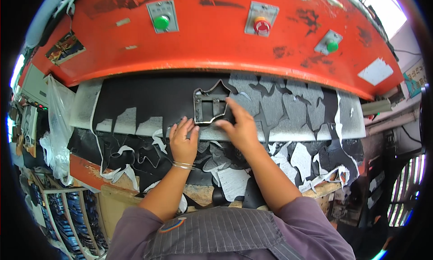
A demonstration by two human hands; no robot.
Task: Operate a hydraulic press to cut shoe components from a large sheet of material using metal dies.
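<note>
A metal cutting die point(217, 107) with crossbars and a pointed, curved outline lies on a black sheet point(149, 93). My right hand point(242, 128) is at its right side, the fingertips against the upper right edge and the thumb by the lower right corner; the die's right end sits between them. My left hand point(184, 138) rests just below and left of the die, fingers spread over the sheet's front edge and holding nothing. Pale grey gaps where pieces have been cut out show right of the die and at the sheet's left front.
Above the work surface runs a red machine beam point(203, 48) with two green buttons point(161, 22) point(332, 46) and a red knob point(262, 25). White and black scraps point(232, 181) cover the front ledge. A plastic bag point(61, 125) hangs at left, above a rack point(74, 219) of stacked pieces.
</note>
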